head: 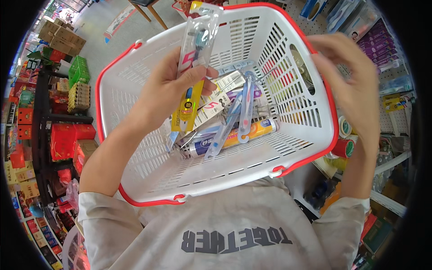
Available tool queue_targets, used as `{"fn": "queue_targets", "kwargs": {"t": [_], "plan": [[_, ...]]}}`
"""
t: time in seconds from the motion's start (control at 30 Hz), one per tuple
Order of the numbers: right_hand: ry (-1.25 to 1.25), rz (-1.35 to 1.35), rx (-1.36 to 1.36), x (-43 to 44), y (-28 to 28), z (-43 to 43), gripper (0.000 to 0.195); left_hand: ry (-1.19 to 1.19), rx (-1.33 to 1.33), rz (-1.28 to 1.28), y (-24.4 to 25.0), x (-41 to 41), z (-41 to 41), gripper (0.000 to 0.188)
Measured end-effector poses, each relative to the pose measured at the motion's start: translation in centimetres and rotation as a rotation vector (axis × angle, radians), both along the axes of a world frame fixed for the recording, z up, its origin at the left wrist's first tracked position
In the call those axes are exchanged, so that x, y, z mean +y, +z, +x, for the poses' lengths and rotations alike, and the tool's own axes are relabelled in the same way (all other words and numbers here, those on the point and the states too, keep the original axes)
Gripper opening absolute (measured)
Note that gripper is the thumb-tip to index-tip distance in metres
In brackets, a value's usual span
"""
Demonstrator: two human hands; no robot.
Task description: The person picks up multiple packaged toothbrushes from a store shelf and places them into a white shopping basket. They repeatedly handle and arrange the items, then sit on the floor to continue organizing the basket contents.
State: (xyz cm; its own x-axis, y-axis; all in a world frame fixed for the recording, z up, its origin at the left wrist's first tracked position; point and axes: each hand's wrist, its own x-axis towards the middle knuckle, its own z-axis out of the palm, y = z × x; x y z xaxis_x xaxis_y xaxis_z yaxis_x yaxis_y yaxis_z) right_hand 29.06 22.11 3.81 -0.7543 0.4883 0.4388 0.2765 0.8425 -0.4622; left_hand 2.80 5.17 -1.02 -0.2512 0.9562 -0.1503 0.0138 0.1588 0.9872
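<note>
My left hand (168,87) is closed around a packaged toothbrush (197,44) with a yellow-ended wrapper, held above a white plastic shopping basket (145,175) with a red rim. Inside the basket lie several items: packaged toothbrushes (248,108), metal hooks, a cardboard-backed pack (212,108) and a yellow and blue roll (263,131). My right hand (347,64), blurred, is at the basket's right rim by the handle slot. Its fingertips are bent near the red edge; whether they touch it is unclear.
At the right, a pegboard shelf carries purple boxes (378,50), hanging packs (396,103) and tape rolls (344,148). Shelves with red boxes (62,141), a green crate (79,69) and cardboard boxes (64,38) stand at the left. Chair legs (158,18) show beyond the basket.
</note>
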Motion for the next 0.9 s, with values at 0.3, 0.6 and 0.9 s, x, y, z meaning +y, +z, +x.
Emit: {"fn": "queue_targets", "kwargs": {"t": [0.3,0.6,0.9], "plan": [[0.512,-0.022,-0.963,-0.8,-6.6,-9.7,0.018,-0.003,-0.011,0.035,0.5,-0.2,-0.2,0.024],[0.547,-0.153,-1.298,-0.4,-12.9,-11.7,0.046,-0.016,0.041,0.055,0.8,-0.4,-0.8,0.030],[0.072,-0.503,-0.795,-2.4,-18.4,-9.9,0.046,0.010,-0.033,0.021,1.5,-0.7,0.0,0.023]]}}
